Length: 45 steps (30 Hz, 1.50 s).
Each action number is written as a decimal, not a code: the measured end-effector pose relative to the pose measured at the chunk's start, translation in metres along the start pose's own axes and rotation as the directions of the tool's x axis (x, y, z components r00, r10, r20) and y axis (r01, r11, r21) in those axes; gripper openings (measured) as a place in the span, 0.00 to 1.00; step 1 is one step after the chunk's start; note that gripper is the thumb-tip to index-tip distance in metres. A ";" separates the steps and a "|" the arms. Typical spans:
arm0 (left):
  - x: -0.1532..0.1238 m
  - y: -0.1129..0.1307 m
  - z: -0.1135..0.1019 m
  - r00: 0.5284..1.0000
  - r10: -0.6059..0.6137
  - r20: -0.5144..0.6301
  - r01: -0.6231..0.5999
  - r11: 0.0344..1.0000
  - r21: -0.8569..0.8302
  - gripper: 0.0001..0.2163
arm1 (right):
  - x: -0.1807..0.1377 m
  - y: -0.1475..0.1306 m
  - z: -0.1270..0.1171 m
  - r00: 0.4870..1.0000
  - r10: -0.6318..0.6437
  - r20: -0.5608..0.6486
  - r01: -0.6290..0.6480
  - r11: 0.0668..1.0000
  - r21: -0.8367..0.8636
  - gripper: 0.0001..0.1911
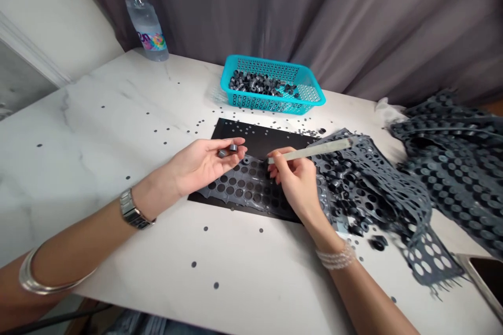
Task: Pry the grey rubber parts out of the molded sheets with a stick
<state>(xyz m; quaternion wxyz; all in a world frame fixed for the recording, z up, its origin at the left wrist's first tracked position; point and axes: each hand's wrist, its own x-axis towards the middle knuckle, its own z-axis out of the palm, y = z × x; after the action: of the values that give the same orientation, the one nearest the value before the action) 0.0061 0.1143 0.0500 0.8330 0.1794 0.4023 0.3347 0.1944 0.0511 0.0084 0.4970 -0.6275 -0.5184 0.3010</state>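
My left hand [204,163] is palm up over the near left part of a black mat [255,138], with small grey rubber rings [228,150] pinched at its fingertips. My right hand [295,180] is closed round a pale stick tool [314,151], whose tip rests on a grey perforated rubber sheet [245,183] lying on the mat. The sheet shows rows of round holes. The tool's other end points right and away from me.
A teal basket [310,102] holding several grey rings stands behind the mat. A water bottle [143,15] is at the far left. Piles of punched rubber sheets [444,157] lie to the right, a phone [487,275] near the right edge. Small dark dots are scattered over the marble table [98,131].
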 end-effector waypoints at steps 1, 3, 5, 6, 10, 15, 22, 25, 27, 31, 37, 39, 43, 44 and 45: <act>0.000 0.000 0.000 1.000 0.014 0.008 -0.014 1.000 -0.001 0.08 | 0.002 -0.001 -0.001 1.000 0.006 -0.018 -0.006 1.000 0.017 0.14; -0.001 -0.001 -0.002 0.999 0.043 0.032 -0.043 0.999 0.008 0.09 | 0.007 -0.005 -0.002 0.998 0.016 -0.054 -0.013 0.999 0.052 0.13; -0.001 -0.002 -0.004 0.996 0.064 0.068 -0.065 0.998 0.016 0.11 | 0.014 -0.010 -0.003 0.996 0.025 -0.080 -0.017 0.995 0.098 0.12; -0.001 -0.002 -0.004 0.994 0.069 0.083 -0.071 0.997 0.016 0.12 | 0.017 -0.012 -0.002 0.996 0.029 -0.084 -0.018 0.992 0.122 0.12; 0.000 -0.004 -0.005 0.993 0.071 0.094 -0.070 0.998 -0.007 0.13 | 0.025 -0.016 0.009 0.996 0.050 -0.073 -0.032 0.974 0.223 0.10; 0.000 -0.001 -0.005 0.996 0.087 0.028 -0.085 0.995 -0.053 0.11 | 0.020 -0.009 0.025 0.997 0.063 -0.046 -0.049 0.968 0.244 0.11; -0.001 -0.003 -0.005 0.938 0.310 0.156 -0.324 0.622 0.713 0.09 | 0.011 -0.003 0.024 1.000 -0.007 0.026 0.006 0.999 0.035 0.11; 0.004 -0.013 -0.003 0.823 0.429 0.371 -0.374 -0.082 0.924 0.13 | 0.011 -0.003 0.024 0.998 -0.059 0.035 0.061 0.996 -0.061 0.11; 0.009 -0.020 -0.003 0.784 0.418 0.460 -0.326 -0.353 0.877 0.14 | 0.011 -0.004 0.024 0.996 -0.079 0.042 0.083 0.992 -0.098 0.12; 0.016 -0.026 -0.003 0.782 0.385 0.491 -0.280 -0.486 0.828 0.13 | 0.010 -0.007 0.023 0.994 -0.093 0.060 0.101 0.985 -0.137 0.12; 0.017 -0.024 -0.005 0.774 0.405 0.486 -0.258 -0.500 0.827 0.13 | 0.010 -0.008 0.022 0.992 -0.107 0.072 0.116 0.983 -0.144 0.12; 0.017 -0.024 -0.005 0.772 0.413 0.483 -0.251 -0.500 0.829 0.13 | 0.010 -0.007 0.022 0.991 -0.113 0.076 0.124 0.981 -0.150 0.12; 0.018 -0.025 -0.004 0.777 0.420 0.469 -0.260 -0.465 0.846 0.11 | 0.009 -0.007 0.024 0.987 -0.139 0.081 0.152 0.971 -0.184 0.12; 0.018 -0.025 -0.004 0.778 0.414 0.472 -0.279 -0.445 0.851 0.11 | 0.008 -0.008 0.024 0.986 -0.149 0.080 0.163 0.965 -0.204 0.12; 0.017 -0.025 -0.003 0.779 0.407 0.477 -0.305 -0.419 0.855 0.10 | 0.008 -0.008 0.025 0.984 -0.159 0.078 0.173 0.959 -0.225 0.12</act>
<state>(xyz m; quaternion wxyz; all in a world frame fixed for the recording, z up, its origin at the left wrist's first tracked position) 0.0217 0.1090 0.0248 0.1852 0.8639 0.4437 0.1497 0.1714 0.0658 0.0092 0.4287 -0.6261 -0.6151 0.2142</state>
